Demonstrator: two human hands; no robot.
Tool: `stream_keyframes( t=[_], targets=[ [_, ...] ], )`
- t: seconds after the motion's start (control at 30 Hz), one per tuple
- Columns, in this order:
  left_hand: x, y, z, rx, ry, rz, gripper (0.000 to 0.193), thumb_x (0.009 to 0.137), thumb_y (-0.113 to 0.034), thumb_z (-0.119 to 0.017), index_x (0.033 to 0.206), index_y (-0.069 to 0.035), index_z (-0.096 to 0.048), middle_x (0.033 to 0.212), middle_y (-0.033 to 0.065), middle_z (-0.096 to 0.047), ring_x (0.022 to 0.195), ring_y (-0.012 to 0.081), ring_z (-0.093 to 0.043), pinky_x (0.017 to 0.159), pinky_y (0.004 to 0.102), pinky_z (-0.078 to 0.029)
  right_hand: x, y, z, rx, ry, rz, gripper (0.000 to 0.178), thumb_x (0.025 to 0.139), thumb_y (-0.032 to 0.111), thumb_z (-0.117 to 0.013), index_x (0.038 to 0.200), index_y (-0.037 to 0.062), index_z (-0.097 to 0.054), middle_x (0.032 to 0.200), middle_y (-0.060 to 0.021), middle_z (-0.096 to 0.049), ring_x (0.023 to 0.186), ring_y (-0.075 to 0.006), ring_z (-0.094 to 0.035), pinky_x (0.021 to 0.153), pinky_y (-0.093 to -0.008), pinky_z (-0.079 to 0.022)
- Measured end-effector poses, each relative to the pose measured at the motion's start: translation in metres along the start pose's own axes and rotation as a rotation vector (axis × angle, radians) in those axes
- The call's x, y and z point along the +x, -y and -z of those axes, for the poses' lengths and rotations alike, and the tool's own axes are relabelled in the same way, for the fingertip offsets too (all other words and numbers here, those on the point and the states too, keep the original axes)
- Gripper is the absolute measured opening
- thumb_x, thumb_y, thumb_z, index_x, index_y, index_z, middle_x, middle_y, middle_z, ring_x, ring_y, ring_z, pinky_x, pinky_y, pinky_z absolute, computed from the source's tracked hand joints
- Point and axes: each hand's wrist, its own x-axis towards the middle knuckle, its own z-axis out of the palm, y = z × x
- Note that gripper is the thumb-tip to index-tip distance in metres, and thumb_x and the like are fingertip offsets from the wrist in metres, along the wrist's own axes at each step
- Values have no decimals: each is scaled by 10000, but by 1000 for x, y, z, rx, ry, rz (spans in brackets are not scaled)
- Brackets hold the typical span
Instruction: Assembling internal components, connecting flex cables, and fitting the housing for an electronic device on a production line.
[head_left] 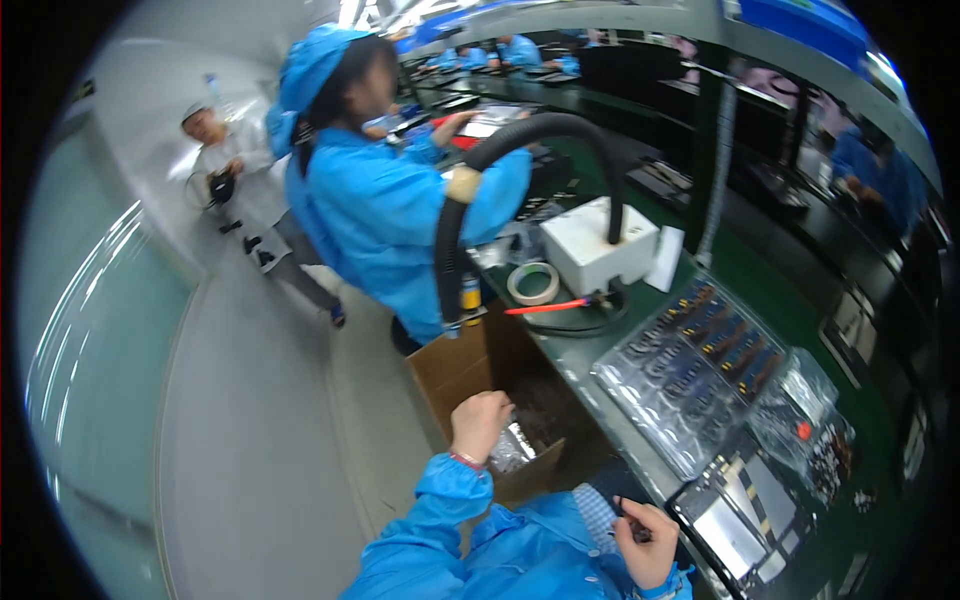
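Observation:
My left hand (480, 426) is closed, fingers curled together, above a brown cardboard box (440, 375). Whatever it may hold is hidden. Just beneath it, inside the box, lies crumpled shiny clear wrapping (513, 447). My right hand (650, 545) is closed in a pinch on a small dark part (640, 532) too small to name, in front of my body and left of the bench. On the bench's near edge, right of that hand, lies an opened flat device (735, 525) with a silvery panel and dark strips.
A clear plastic tray (690, 370) of small parts lies on the green bench, beside a plastic bag (795, 400). Beyond stand a white box (600, 245) with a black hose (545, 125), a tape roll (533, 284) and a red-handled tool (545, 307). A co-worker in blue (380, 200) works close ahead.

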Motion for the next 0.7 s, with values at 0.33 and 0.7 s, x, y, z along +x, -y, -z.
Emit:
stream_keyframes(
  t=[0.33, 0.7],
  targets=[
    [0, -76, 29, -645, 85, -275, 334, 802, -11, -490, 1132, -32, -531, 1008, 169, -604, 905, 269, -606, 771, 354, -493, -15, -6, 2, 133, -159, -106, 242, 780, -53, -597, 1021, -37, -597, 779, -21, -561, 622, -56, -476, 556, -180, -408],
    [-18, -147, 31, -1010, 238, -514, 168, 744, -40, -659, 911, -19, -654, 836, 113, -645, 732, 213, -632, 631, 262, -504, -21, -16, 13, 237, -250, -131, 247, 759, -62, -616, 1002, -31, -589, 736, -3, -544, 556, -37, -425, 509, -163, -359]
  ],
)
